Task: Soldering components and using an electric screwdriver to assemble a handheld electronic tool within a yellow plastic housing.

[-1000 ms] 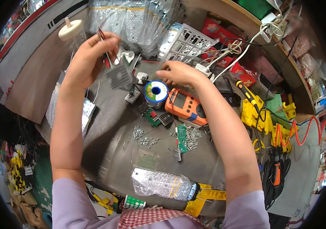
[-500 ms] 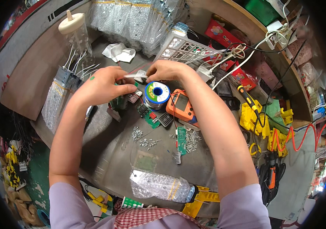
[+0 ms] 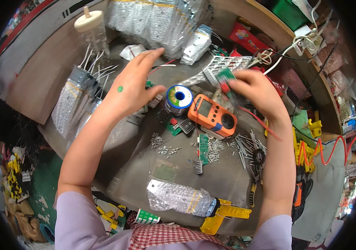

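My right hand (image 3: 258, 92) is to the right, above the orange meter (image 3: 212, 112), with its fingers closed on a small green circuit board (image 3: 226, 76). The board carries a red part and a grey finned piece, and is blurred by motion. A red wire (image 3: 261, 121) trails below that hand. My left hand (image 3: 134, 85) is raised with fingers stretched and thumb apart, holding nothing. Beside its thumb stands a spool of solder wire (image 3: 179, 98) with a blue rim. Small boards partly hidden by the hand lie under it.
Screws (image 3: 216, 151) lie around another green board (image 3: 203, 149). Pliers (image 3: 254, 183) and long metal pins are near my right forearm. A bubble-wrapped pack (image 3: 178, 198) lies at the front, more packs (image 3: 144, 25) at the back. A white grid panel (image 3: 223, 64) leans behind the meter.
My hands have parted. The right one has moved right, carrying the circuit board away from beside the spool, while the left one has opened. The view has shifted slightly.
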{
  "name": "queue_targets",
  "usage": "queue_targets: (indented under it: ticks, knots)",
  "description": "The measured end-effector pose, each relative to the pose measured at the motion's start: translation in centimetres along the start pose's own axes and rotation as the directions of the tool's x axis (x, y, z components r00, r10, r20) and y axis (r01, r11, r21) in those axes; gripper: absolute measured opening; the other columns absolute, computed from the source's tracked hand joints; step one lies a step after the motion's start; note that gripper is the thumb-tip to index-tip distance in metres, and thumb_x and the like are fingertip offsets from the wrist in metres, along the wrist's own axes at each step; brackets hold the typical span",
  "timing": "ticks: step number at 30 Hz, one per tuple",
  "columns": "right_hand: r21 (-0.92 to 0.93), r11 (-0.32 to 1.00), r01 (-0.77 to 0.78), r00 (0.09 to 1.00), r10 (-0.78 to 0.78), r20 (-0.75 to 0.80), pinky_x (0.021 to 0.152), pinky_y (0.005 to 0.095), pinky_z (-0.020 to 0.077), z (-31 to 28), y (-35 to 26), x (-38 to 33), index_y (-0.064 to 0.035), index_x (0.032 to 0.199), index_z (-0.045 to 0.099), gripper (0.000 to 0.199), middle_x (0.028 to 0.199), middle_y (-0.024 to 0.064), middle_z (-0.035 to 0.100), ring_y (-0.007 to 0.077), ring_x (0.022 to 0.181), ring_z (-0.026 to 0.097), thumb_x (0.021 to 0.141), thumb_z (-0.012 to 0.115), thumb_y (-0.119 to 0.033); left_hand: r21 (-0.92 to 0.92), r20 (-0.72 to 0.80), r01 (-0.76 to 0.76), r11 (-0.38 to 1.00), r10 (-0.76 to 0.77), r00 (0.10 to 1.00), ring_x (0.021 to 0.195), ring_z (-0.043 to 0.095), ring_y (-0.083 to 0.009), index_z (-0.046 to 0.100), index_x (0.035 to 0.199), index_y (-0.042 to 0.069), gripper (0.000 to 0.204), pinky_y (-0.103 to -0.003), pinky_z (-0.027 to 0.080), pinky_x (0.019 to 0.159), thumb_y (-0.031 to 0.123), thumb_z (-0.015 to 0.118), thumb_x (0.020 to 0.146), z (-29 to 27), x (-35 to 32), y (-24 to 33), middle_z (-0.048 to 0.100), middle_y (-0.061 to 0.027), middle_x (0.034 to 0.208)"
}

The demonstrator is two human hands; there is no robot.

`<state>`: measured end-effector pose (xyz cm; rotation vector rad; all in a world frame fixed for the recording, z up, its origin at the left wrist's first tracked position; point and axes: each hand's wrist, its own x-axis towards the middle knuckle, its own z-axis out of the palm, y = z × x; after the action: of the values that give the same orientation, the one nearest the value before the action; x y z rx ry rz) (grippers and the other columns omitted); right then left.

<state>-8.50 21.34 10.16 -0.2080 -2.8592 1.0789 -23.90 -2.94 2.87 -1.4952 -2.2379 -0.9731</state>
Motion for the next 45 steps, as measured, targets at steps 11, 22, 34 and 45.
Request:
queue_targets:
  ticks: [11, 22, 34, 45]
  knots:
    - [-0.031, 0.994, -0.104, 0.934, 0.086, -0.347, 0.069, 0.0385, 0.0492, 7.0, -1.1, 0.2, 0.0023, 0.102, 0.065, 0.033, 0.077, 0.0197, 0.066, 0.0334, 0.072, 0.065, 0.084, 0.06, -0.025, 0.135, -0.301, 0.156, 0.979, -0.11, 0.947, 0.079, 0.057, -0.0245, 0.066, 0.083, 0.003, 0.011, -0.034, 0.046, 0.066, 0.012, 0.07, 0.078, 0.0, -1.6, -2.1, 0.056, -0.0082, 0.08]
    - [0.404, 0.908, 0.109, 0.972, -0.013, -0.234, 0.08, 0.0286, 0.0498, 8.5, -5.2, -5.8, -0.0024, 0.108, 0.065, 0.023, 0.099, 0.0048, 0.065, 0.0128, 0.09, 0.063, 0.086, 0.062, -0.01, -0.551, -0.058, 0.304, 0.777, -0.399, 0.915, 0.074, 0.054, -0.0085, 0.06, 0.091, -0.001, 0.014, -0.024, 0.046, 0.068, 0.012, 0.057, 0.093, -4.8, -4.4, 2.1, 0.06, -0.0011, 0.082]
    - [0.132, 0.984, -0.116, 0.918, 0.157, -0.364, 0.079, 0.037, 0.0494, 10.3, -7.8, -22.8, -0.0023, 0.106, 0.06, 0.035, 0.099, 0.0133, 0.061, 0.0311, 0.092, 0.062, 0.077, 0.069, -0.02, -0.947, 0.27, 0.284, 0.149, -0.105, 0.957, 0.077, 0.06, -0.0118, 0.056, 0.096, -0.002, 0.01, -0.026, 0.05, 0.07, 0.006, 0.059, 0.09, -0.7, -10.0, 16.9, 0.06, -0.0056, 0.086]
    - [-0.301, 0.865, -0.401, 0.67, 0.052, -0.741, 0.08, 0.0354, 0.0485, 13.7, -2.3, -34.2, -0.0036, 0.103, 0.061, 0.034, 0.1, 0.0142, 0.062, 0.0291, 0.083, 0.063, 0.073, 0.072, -0.011, -0.679, 0.734, 0.722, 0.136, 0.113, 0.669, 0.077, 0.064, -0.0119, 0.059, 0.095, -0.002, 0.013, -0.025, 0.052, 0.07, 0.01, 0.06, 0.091, 7.5, -13.0, 25.2, 0.065, -0.0079, 0.082]
